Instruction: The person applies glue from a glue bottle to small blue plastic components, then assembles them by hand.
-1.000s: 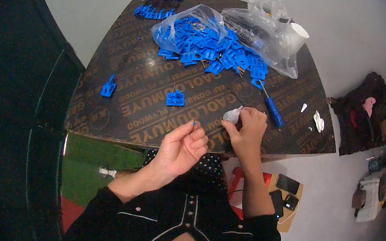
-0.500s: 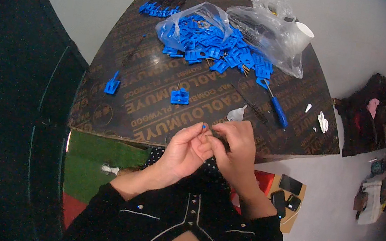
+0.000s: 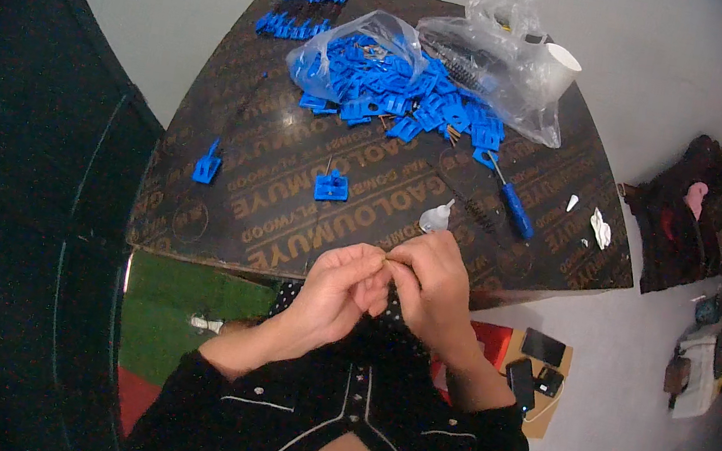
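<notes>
My left hand (image 3: 338,286) and my right hand (image 3: 430,278) meet in front of the table's near edge, fingertips pinched together. Whatever small piece lies between them is hidden by the fingers. Just beyond my right hand, a small white nozzle-tipped container (image 3: 436,217) rests on the table. A blue plastic part (image 3: 331,187) with a thin pin sticking up sits farther off, ahead of my left hand. Another blue part (image 3: 207,167) stands near the table's left side. To the right lies a screwdriver (image 3: 517,211) with a blue handle.
On the dark printed tabletop (image 3: 245,129), a heap of blue parts (image 3: 381,89) spills from a clear plastic bag (image 3: 366,35). Rows of blue assemblies (image 3: 293,27) fill the far left corner. A second bag (image 3: 496,68), a white cup (image 3: 559,73) and crumpled tissue (image 3: 600,229) lie right.
My fingertips have closed together, and the small blue bit seen at my left fingertips no longer shows. My hands are slightly lower in the picture, while the view has shifted a little.
</notes>
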`<control>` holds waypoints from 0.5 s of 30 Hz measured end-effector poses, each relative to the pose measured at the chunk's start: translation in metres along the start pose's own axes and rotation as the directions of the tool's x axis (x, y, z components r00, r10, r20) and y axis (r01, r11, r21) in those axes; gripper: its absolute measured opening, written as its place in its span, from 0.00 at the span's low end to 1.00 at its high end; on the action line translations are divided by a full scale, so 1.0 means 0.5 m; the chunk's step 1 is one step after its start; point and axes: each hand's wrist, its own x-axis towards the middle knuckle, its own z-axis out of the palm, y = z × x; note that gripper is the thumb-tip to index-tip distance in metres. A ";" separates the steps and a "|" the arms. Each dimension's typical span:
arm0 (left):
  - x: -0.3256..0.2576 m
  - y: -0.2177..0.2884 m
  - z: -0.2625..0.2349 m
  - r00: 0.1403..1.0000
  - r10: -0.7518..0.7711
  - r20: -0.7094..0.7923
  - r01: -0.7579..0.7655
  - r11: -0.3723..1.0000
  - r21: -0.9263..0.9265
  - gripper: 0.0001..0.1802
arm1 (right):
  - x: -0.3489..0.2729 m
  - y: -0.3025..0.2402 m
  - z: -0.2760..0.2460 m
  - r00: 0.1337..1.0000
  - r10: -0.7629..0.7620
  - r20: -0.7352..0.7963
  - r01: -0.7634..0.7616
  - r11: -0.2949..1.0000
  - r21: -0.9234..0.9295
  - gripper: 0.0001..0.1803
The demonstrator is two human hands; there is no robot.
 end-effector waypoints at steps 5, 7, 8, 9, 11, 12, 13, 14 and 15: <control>-0.004 0.008 0.002 0.999 -0.041 -0.011 0.042 0.997 0.068 0.08 | -0.012 0.010 -0.008 1.000 -0.015 -0.003 0.015 0.998 0.058 0.07; -0.003 0.006 0.004 0.998 -0.058 -0.006 0.058 0.995 0.082 0.08 | -0.016 0.012 -0.011 1.000 -0.014 -0.012 0.015 0.994 0.106 0.07; -0.003 0.007 0.001 0.999 -0.047 0.019 0.046 0.997 0.065 0.08 | -0.015 0.012 -0.008 1.000 -0.014 -0.010 0.015 0.994 0.104 0.07; -0.002 0.008 0.000 0.998 -0.036 0.044 0.034 0.998 0.050 0.08 | -0.013 0.011 -0.006 1.000 -0.012 -0.022 0.015 0.993 0.118 0.07; -0.003 0.008 -0.002 0.999 -0.035 0.041 0.033 0.999 0.026 0.08 | -0.014 0.010 -0.001 0.999 -0.011 -0.033 0.015 0.991 0.135 0.07; -0.004 0.007 -0.002 0.999 -0.034 0.040 0.034 0.999 0.004 0.08 | -0.015 0.012 0.002 0.999 0.004 -0.040 0.003 0.987 0.163 0.08; -0.004 0.006 -0.003 0.999 -0.034 0.040 0.034 0.999 0.005 0.08 | -0.016 0.013 0.004 0.999 0.019 -0.047 -0.009 0.982 0.189 0.08; -0.004 0.005 -0.004 0.999 -0.028 0.045 0.028 1.000 -0.002 0.08 | -0.017 0.013 0.006 0.999 0.018 -0.048 -0.009 0.982 0.189 0.08; -0.004 0.004 -0.004 0.998 -0.023 0.051 0.023 1.000 -0.009 0.08 | -0.018 0.012 0.007 0.998 0.029 -0.061 -0.017 0.980 0.198 0.08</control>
